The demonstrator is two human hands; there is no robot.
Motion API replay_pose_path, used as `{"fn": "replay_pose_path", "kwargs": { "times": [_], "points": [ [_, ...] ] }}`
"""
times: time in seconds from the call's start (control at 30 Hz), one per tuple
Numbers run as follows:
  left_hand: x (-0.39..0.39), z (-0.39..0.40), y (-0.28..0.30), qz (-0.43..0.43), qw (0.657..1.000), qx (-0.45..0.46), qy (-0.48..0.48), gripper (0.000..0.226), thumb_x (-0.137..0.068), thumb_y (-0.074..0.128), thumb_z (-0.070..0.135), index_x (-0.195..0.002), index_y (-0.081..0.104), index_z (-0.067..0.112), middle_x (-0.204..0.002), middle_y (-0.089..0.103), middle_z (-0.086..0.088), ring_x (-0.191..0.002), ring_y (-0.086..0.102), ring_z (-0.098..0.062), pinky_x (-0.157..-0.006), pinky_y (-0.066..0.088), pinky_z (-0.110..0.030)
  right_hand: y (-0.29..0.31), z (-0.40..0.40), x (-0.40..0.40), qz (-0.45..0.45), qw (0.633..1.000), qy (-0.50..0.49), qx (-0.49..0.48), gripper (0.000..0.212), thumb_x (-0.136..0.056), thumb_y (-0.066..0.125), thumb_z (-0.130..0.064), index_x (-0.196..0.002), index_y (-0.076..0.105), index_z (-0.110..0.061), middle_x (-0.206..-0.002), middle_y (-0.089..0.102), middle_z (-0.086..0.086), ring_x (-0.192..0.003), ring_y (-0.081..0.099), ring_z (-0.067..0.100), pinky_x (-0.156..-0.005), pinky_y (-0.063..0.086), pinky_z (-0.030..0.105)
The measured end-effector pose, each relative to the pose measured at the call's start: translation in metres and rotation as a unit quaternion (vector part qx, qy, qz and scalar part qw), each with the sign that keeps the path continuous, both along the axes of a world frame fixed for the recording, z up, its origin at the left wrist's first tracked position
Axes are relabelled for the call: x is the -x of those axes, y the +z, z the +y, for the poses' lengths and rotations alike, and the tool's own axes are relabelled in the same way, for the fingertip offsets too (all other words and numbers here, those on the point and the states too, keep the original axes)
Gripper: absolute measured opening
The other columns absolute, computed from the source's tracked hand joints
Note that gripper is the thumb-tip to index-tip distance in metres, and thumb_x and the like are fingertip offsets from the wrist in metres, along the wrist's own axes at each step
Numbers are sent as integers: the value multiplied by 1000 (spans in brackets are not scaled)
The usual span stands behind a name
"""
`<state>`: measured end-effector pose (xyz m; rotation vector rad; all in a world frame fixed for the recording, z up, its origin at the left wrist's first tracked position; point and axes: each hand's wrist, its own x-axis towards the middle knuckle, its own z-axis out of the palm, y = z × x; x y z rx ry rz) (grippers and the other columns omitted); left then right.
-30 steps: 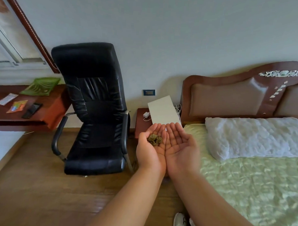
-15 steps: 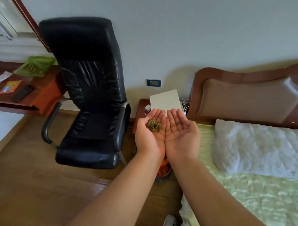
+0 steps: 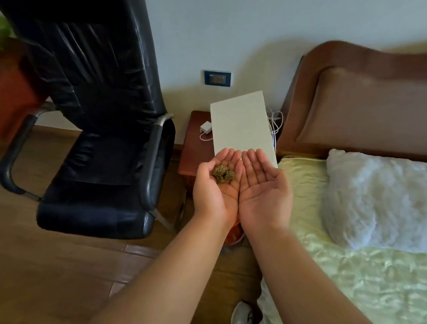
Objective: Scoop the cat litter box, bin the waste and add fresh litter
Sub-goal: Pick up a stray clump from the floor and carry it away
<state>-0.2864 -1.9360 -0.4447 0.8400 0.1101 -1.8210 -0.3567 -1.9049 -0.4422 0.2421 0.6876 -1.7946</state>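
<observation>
I see a bed (image 3: 363,288) on the right and a black chair (image 3: 97,133) on the left, a small nightstand (image 3: 196,142) between them. My left hand (image 3: 216,188) and right hand (image 3: 264,188) lie palm-up, touching, fingers relaxed; a greenish-brown clump (image 3: 223,173) rests in the left palm.

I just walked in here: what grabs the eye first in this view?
Two bare hands held out side by side, palms up, in the middle: the left hand carries a small brownish-green clump on its palm, while the right hand holds nothing. To their left stands a big black leather chair on the wooden floor; to the right is a bed with a white pillow.
</observation>
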Motion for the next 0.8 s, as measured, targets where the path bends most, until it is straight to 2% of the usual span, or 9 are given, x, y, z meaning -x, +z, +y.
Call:
{"fn": "replay_pose_path", "kwargs": {
  "times": [0.17,0.5,0.67,0.8],
  "points": [
    [-1,-18,-103,-5,999,-30,-23,31,-99,50,14,-115,71,-3,-120,72,-21,-111,72,-32,-100,53,-36,-102,-12,-4,-4,999,-11,-33,43,-106,34,-19,-132,61,2,-128,69,20,-120,67,31,-111,46,40],
    [-3,-8,-300,-33,993,-101,-53,32,-97,55,10,-120,68,-7,-121,71,-22,-110,72,-33,-103,53,-38,-295,-1,-12,9,992,-6,-125,40,-106,36,-18,-131,63,-2,-125,72,15,-116,70,26,-101,51,36],
    [3,0,-377,-38,987,-136,-83,29,-97,55,9,-117,69,-5,-122,71,-21,-111,72,-32,-103,52,-36,-370,9,-8,5,987,-23,-159,39,-105,38,-16,-131,62,-1,-125,72,16,-116,70,25,-107,49,39],
    [14,-5,-428,-64,982,-148,-99,25,-96,55,8,-109,71,-5,-118,72,-22,-110,72,-31,-102,53,-35,-421,5,1,4,982,-33,-185,39,-105,38,-15,-130,63,0,-124,72,16,-114,71,25,-105,51,37]
  ]
}}
